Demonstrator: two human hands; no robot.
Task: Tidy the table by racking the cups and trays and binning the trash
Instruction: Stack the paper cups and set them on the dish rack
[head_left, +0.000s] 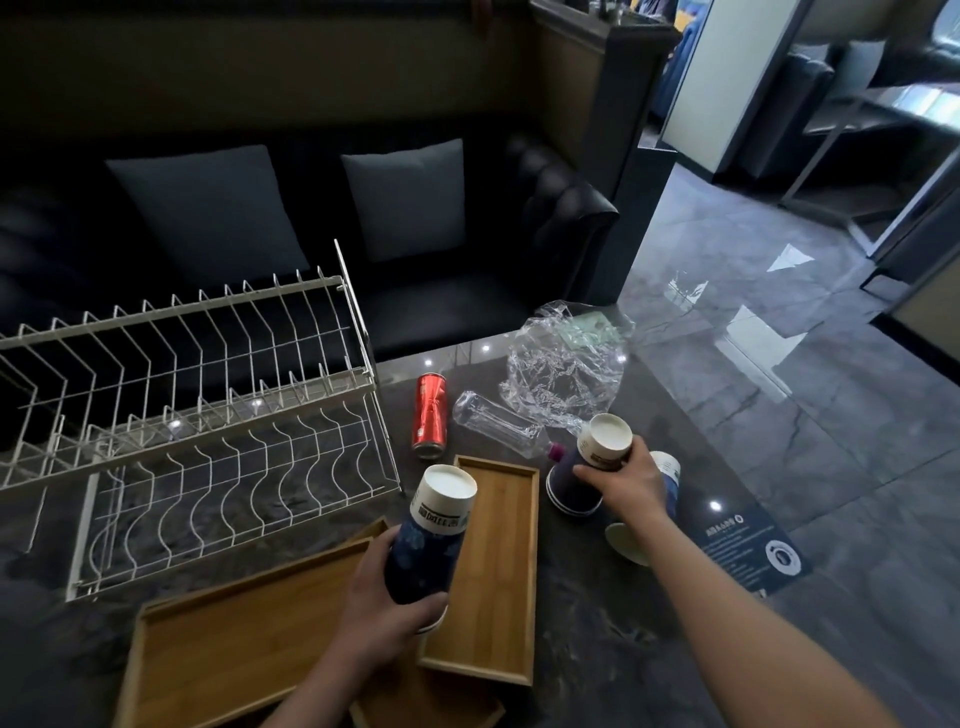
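Cups of dark blue paper, tapered and white-based, are held upside down in both hands. The left hand (376, 597) is wrapped around one cup (431, 540) above a shallow bamboo tray (498, 587). The right hand (626, 480) is closed on a stacked cup (597, 457) near the table's (597, 649) right edge. A white wire rack (197, 415) stands toward the left edge, with a red can (430, 415), clear bottle (498, 423) and crinkled plastic (566, 369) toward the far edge.

- Dim indoor scene; daylight enters from the upper right.
- Bright glare patches on the glossy floor (769, 322).
- Dark sofa (291, 218) loses detail; edges bend, slightly soft.
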